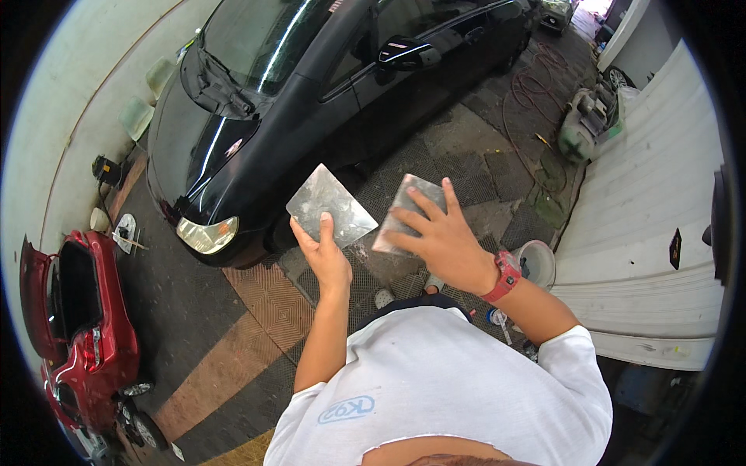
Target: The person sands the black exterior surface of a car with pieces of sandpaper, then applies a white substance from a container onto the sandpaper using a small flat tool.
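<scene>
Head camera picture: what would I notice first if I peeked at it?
Probably the two flat, smeared metal plates held up in the middle: one in the left hand, one in the right hand. Behind them at the top stands a shiny black car, and a red car sits at the left edge.

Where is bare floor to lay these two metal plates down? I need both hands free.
Free: the tan-striped floor between the red car and the black car, left of the left hand. Crowded: right of the right hand, where a white bucket, a coiled hose and a machine line the wall.
</scene>
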The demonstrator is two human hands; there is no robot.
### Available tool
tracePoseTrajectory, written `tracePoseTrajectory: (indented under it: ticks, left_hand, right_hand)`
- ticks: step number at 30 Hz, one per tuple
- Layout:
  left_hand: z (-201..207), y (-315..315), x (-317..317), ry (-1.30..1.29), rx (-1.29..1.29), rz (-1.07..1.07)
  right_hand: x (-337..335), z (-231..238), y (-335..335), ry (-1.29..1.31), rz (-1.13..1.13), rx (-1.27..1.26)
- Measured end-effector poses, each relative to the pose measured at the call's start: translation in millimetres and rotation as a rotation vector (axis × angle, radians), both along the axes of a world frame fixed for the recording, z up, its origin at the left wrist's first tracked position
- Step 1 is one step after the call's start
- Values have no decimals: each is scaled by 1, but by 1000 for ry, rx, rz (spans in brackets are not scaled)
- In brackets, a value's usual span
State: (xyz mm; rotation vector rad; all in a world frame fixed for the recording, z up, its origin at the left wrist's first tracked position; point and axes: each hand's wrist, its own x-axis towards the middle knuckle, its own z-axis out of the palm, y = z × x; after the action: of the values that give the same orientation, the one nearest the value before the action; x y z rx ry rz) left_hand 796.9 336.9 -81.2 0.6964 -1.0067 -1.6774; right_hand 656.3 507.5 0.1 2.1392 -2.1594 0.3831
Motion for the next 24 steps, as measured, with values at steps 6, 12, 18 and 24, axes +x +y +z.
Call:
tracePoseTrajectory:
  ticks: [6,12,18,24]
  left_hand:
    - [32,7,-7,58,161,-216]
    - [24,6,1,1,248,-455]
    - [21,-6,-3,59,195,-213]
    - [26,-6,-8,-55,-1,-119]
  right_hand:
    - [13,-20,-12,-365,-12,-155]
    - [-16,-9,-19,-569,-238,-179]
    - [-7,-3,-19,-1515,-115,-166]
    - [-11,-22,-7,-1425,-30,263]
